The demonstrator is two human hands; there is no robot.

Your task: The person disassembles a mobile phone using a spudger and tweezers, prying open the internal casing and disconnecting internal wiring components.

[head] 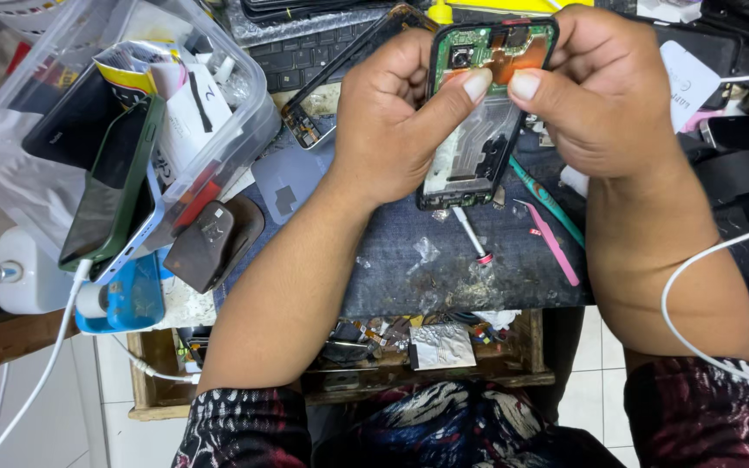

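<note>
Both hands grip an opened phone [478, 121] at twelve o'clock above a dark work mat [470, 260]: left hand [392, 121] and right hand [608, 95] clasp its edges, thumbs pinching the exposed green board. Light, rigid, likely fragile, it seems best held by the frame. A small screwdriver [472, 236] and pink tweezers [555, 244] lie below; a cluttered plastic tub [244, 113] crowds nine o'clock.

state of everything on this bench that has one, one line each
opened phone: back off, green board bared, held upright in both hands
left hand: gripping phone's left edge, thumb on board
right hand: gripping right edge, thumb on board
green-cased phone: screen dark, leaning on tub, white cable plugged in
clear plastic tub: lidless, full
screwdriver: lying loose on mat
</note>
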